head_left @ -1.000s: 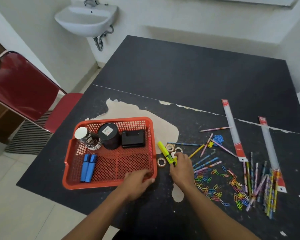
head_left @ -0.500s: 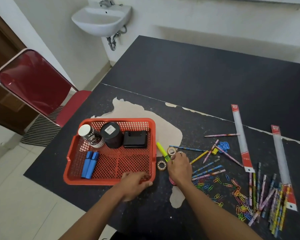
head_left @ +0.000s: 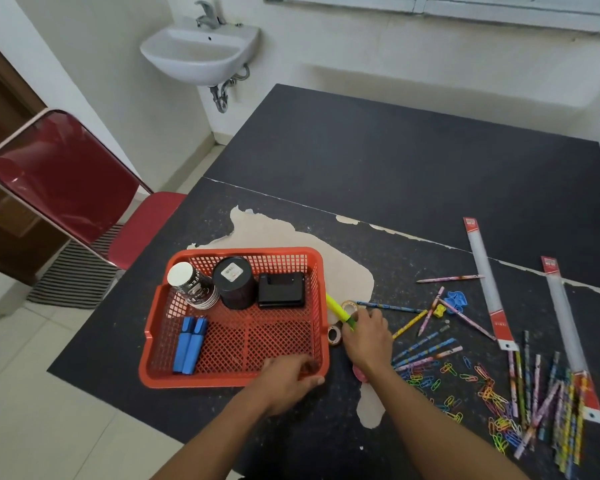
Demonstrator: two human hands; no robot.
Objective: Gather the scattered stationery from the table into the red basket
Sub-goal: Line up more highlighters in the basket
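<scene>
Right hand [head_left: 364,336] pinches yellow highlighter [head_left: 337,310]: neon barrel, green near the fingers, slanted just outside the right wall of red basket [head_left: 250,251]. Left hand [head_left: 288,379] grips its near-right rim. Mesh plastic basket holds 2 blue highlighters [head_left: 189,344], paper cups [head_left: 194,285], black canister [head_left: 236,282], black box [head_left: 281,289].

The person shows only as two arms seen from above. The left grip [head_left: 288,379] and the right grip [head_left: 366,336] are bare, each with a rounded back and faintly ridged knuckles. Both wrists are bare too. The left forearm [head_left: 222,434] and the right forearm [head_left: 430,420] are uncovered down to the picture's lower edge, slim at the wrist and broadening toward the elbow. The fingernails are too small and blurred to make out.
</scene>
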